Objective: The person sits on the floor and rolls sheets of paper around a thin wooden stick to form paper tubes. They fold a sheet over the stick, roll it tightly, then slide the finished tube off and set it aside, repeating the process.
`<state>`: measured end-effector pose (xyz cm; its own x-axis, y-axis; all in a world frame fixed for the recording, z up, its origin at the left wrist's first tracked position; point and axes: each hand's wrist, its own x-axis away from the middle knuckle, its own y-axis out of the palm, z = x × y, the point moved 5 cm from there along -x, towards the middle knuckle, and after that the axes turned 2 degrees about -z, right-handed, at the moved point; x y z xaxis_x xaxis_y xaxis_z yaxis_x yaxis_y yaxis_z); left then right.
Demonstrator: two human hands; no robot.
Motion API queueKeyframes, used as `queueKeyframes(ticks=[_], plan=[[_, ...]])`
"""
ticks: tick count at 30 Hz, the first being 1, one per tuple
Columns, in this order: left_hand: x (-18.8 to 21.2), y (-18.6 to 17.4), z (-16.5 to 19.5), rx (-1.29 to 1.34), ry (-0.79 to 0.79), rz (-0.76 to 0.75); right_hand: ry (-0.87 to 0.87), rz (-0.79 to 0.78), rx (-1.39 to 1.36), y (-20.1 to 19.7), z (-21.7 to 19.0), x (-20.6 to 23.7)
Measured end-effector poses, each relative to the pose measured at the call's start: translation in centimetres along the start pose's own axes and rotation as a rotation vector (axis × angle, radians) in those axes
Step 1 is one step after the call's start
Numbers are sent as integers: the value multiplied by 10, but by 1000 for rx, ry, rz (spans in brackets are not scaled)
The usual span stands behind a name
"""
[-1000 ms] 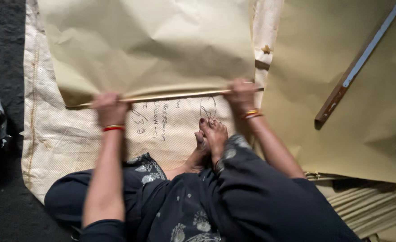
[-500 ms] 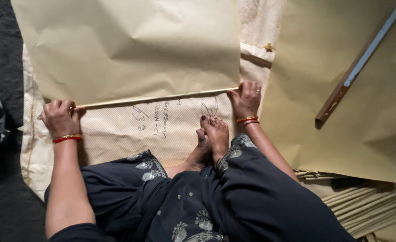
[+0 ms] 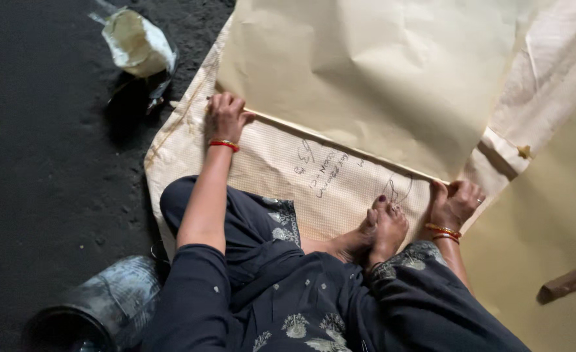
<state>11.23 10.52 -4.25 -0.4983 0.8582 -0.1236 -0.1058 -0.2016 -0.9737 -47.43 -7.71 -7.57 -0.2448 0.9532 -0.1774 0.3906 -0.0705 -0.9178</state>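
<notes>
Left hand (image 3: 225, 117) closed on the folded edge of a tan paper sheet (image 3: 373, 78), arm stretched forward, right hand (image 3: 456, 203) pinched on the same fold's other end, woven sack (image 3: 281, 176) spread beneath both grips.

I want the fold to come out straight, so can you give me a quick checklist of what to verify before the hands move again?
1. Left hand on the left end of the folded edge: ok, fingers press it down.
2. Right hand on the right end: ok, fingers rest at the corner.
3. Fold line of the tan paper sheet straight between the hands: ok, no visible bow.
4. Sheet free of creases: not ok, it looks wrinkled.
5. Feet off the paper: ok, they rest on the woven sack below the fold.
6. Edges under the fold aligned: cannot tell, hidden.
</notes>
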Motion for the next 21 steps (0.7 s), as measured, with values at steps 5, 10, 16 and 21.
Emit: queueKeyframes(ticks=[5, 10, 16, 21], plan=[[3, 6, 3, 62, 13, 65, -27, 28, 22, 6, 5, 1], [1, 14, -1, -54, 106, 30, -104, 29, 56, 3, -3, -3], [11, 14, 17, -34, 250, -12, -433, -55, 203, -25, 13, -10], [29, 22, 54, -17, 272, -56, -413, -183, 186, -16, -8, -6]])
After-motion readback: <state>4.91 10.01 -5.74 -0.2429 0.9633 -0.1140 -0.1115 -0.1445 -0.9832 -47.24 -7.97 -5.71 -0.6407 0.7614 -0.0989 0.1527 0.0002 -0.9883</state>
